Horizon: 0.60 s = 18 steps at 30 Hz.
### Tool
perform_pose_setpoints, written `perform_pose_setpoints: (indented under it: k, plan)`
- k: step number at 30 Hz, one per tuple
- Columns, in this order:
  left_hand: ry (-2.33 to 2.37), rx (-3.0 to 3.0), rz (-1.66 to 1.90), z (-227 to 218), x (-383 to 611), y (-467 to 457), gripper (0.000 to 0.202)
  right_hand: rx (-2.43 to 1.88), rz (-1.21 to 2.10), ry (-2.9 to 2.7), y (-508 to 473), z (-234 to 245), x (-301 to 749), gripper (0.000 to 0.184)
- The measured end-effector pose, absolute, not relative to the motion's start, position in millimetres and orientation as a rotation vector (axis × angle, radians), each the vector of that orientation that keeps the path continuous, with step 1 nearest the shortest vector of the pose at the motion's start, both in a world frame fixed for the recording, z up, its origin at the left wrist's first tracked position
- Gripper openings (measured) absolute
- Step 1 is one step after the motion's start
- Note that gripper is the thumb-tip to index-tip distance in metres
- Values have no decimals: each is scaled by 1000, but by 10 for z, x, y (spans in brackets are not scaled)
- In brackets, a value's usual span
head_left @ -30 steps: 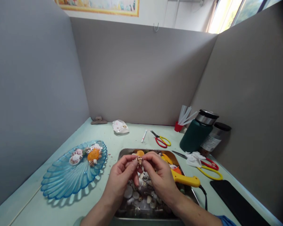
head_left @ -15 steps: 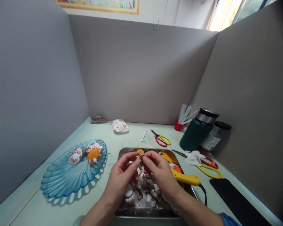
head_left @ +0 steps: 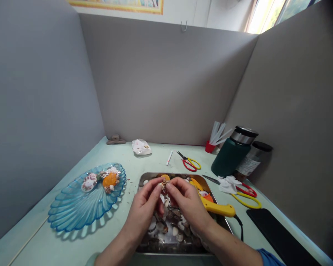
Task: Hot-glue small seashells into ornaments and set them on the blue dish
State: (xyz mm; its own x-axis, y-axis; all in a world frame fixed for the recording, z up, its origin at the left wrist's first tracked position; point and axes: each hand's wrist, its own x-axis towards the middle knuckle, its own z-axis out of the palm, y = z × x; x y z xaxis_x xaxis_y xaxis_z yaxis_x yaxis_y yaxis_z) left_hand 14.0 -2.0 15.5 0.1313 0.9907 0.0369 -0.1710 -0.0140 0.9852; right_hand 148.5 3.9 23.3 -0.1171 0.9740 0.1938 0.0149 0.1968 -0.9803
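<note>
Small brown seashells [head_left: 164, 186] are pinched between the fingertips of my left hand [head_left: 143, 207] and my right hand [head_left: 189, 205]. The fingers partly cover them, so I cannot tell exactly where one shell ends and another begins. Both hands are closed and meet above a metal tray [head_left: 172, 254]. Loose shells [head_left: 175, 231] in white and brown lie in the tray, with orange pieces [head_left: 196, 184] towards its back right. A yellow glue gun [head_left: 220, 209] rests across the tray's right rim, its front end hidden by my right hand.
On the left stands a blue shell-shaped dish [head_left: 80, 210] with an orange shell [head_left: 110, 180] and other shells. Small scissors [head_left: 189, 162], a white stick [head_left: 169, 158], larger scissors [head_left: 245, 197], a green bottle [head_left: 231, 155] and a black slab [head_left: 277, 232] lie behind and right.
The small shells between my fingertips have turned slightly, and my fingertips have shifted a little. Both hands stay over the tray; the view has tilted slightly.
</note>
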Motion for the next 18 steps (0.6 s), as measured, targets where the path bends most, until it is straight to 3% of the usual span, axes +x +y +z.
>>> perform_pose_setpoints:
  k: [10,18]
  plan:
    - [912,961,1252,129,132,7,36,-1065,1158,-1445,36,211,1499,28]
    - [807,891,1218,121,133,25,31,-1004,682,-1577,25,197,1502,7]
